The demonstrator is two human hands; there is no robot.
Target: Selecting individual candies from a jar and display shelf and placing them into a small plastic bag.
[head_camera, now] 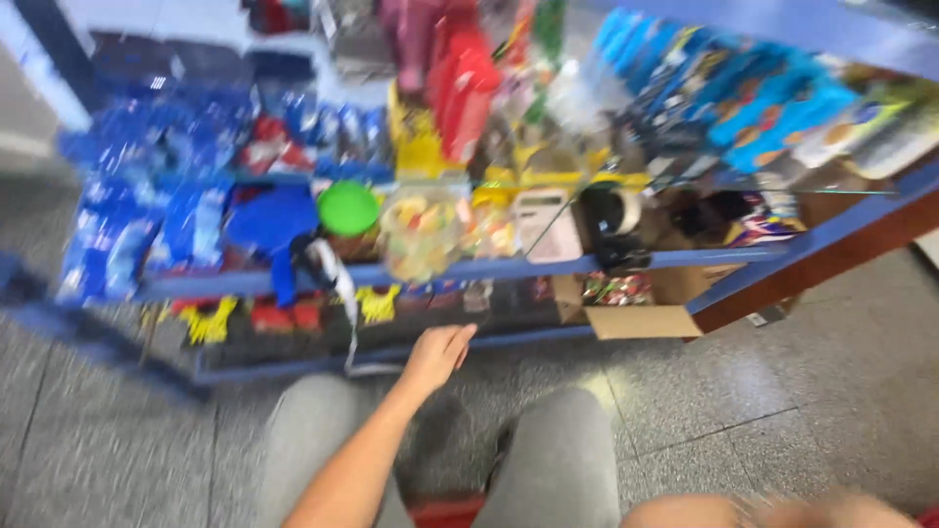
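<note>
My left hand (438, 354) reaches forward with its fingers stretched out and close together, holding nothing. It hovers just in front of the blue lower shelf edge (460, 342), below some yellow packets (377, 303). My right hand (792, 510) is a blur at the bottom edge, and its fingers cannot be made out. My knees in grey trousers (558, 460) fill the bottom centre. On the shelf above the left hand stand a jar with a green lid (347, 208) and a clear tub of mixed sweets (423, 235).
Blue shop shelving (626, 262) is packed with goods: blue packets (127, 215) at left, red packets (460, 88) at top, a pale calculator (548, 225), a tape roll (611, 210). An open cardboard box (641, 318) sits low at right. Grey speckled floor (782, 391) lies around.
</note>
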